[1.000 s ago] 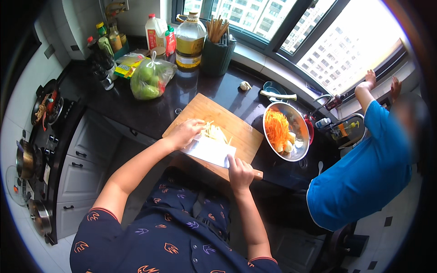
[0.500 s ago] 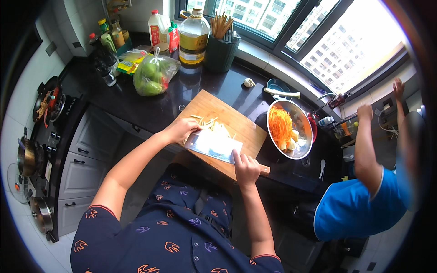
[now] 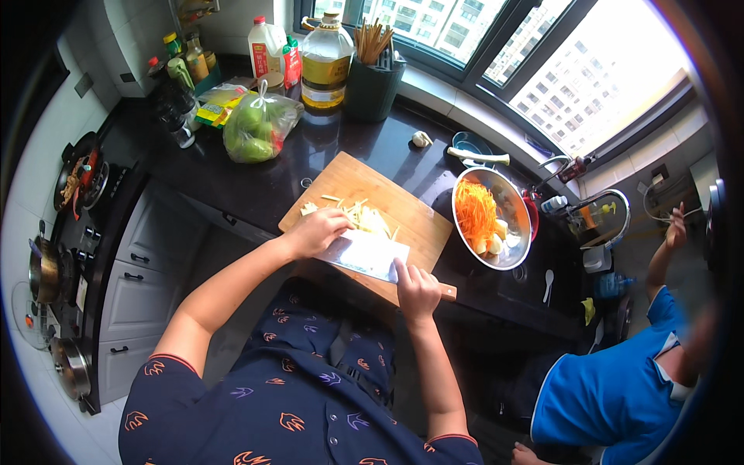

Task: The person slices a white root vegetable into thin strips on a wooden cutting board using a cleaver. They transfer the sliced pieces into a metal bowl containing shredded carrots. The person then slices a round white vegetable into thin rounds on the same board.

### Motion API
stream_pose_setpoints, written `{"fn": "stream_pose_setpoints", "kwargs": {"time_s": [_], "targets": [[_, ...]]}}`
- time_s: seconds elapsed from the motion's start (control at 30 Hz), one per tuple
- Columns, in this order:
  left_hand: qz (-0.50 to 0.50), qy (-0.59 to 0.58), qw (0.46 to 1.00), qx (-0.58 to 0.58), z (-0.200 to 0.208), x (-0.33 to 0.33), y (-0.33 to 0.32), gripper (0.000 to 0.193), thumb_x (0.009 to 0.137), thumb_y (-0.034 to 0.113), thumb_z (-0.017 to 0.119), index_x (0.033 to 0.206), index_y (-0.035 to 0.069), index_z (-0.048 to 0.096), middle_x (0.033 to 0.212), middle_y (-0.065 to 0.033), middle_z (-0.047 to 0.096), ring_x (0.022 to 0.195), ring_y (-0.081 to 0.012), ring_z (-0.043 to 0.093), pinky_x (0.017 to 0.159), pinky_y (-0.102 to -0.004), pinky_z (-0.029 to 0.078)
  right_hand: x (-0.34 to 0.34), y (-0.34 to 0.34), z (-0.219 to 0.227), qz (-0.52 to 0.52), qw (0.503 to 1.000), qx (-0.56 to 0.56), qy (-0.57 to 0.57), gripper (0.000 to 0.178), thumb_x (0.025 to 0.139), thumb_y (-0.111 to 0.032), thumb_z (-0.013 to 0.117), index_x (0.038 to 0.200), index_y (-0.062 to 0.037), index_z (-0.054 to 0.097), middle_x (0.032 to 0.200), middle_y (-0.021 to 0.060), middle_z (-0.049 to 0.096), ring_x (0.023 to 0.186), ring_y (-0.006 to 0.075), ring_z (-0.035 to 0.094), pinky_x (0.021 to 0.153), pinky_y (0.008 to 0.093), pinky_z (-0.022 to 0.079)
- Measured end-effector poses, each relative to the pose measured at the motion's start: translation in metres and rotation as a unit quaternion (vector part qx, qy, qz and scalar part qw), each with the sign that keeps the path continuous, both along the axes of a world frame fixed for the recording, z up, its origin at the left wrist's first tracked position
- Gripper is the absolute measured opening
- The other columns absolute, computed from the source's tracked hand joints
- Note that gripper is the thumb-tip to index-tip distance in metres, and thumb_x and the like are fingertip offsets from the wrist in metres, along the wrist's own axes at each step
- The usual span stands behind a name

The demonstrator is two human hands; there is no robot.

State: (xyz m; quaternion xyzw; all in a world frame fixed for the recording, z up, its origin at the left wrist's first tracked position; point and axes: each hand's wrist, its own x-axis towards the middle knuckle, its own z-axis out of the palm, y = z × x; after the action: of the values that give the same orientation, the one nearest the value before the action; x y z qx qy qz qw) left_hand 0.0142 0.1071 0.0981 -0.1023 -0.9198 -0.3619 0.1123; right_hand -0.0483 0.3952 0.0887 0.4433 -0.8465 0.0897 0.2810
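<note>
My right hand (image 3: pixel 418 293) grips the wooden handle of a cleaver (image 3: pixel 364 254), its broad blade lying low over the near side of a wooden cutting board (image 3: pixel 418 221). Pale vegetable strips (image 3: pixel 370 220) are heaped along the far side of the blade. My left hand (image 3: pixel 319 232) is at the blade's left end with its fingers bent together, touching the edge of the heap; what is under the fingertips is hidden. A few pale pieces (image 3: pixel 309 208) show on the board beyond that hand.
Right of the board stands a steel bowl (image 3: pixel 524 246) of carrot shreds and pale chunks. A tied bag of green vegetables (image 3: pixel 260 128), an oil jug (image 3: pixel 325 66) and a chopstick holder (image 3: pixel 375 87) stand behind. A person in blue (image 3: pixel 604 399) is at the right, near a faucet (image 3: pixel 620 203).
My left hand has shifted slightly right, and pale pieces now show beyond it. The cleaver has barely moved. The other person has moved lower right, lowering one arm and uncovering the faucet.
</note>
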Motion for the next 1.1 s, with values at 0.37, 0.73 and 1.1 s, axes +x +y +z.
{"fn": "stream_pose_setpoints", "kwargs": {"time_s": [0.37,0.73,1.1], "targets": [[0.109,0.016,0.993,-0.028,0.000,-0.026,0.018,0.023,0.096,0.010,0.059,0.115,0.001,0.070,0.126,-0.0145,0.066,0.114,-0.0344,0.064,0.097,-0.0402,0.052,0.005,0.005,0.003,0.001,1.000,-0.002,0.003,0.026,0.081,-0.012,0.067,0.107,-0.0180,0.069,0.067,-0.0004,0.050,0.061,0.0158,0.058,0.054,0.0320,0.046],[0.267,-0.125,0.955,-0.012,-0.064,0.042,-0.067,0.061,0.078,0.018,0.085,0.130,0.005,0.054,0.108,-0.0126,0.059,0.087,-0.0214,0.067,0.079,-0.0350,0.057,-0.012,0.029,-0.002,-0.155,0.739,-0.315,-0.575,0.018,0.093,-0.019,0.071,0.097,-0.0028,0.066,0.065,0.0044,0.063,0.056,0.0102,0.059,0.054,0.0288,0.046],[0.278,-0.110,0.954,0.023,-0.112,0.001,-0.020,0.071,0.065,0.010,0.091,0.125,0.002,0.055,0.111,-0.0175,0.058,0.093,-0.0268,0.067,0.084,-0.0370,0.056,-0.014,0.051,-0.046,-0.169,0.546,-0.380,-0.727,0.014,0.101,-0.018,0.063,0.093,-0.0095,0.057,0.066,-0.0021,0.055,0.048,0.0057,0.047,0.044,0.0236,0.042]]}}
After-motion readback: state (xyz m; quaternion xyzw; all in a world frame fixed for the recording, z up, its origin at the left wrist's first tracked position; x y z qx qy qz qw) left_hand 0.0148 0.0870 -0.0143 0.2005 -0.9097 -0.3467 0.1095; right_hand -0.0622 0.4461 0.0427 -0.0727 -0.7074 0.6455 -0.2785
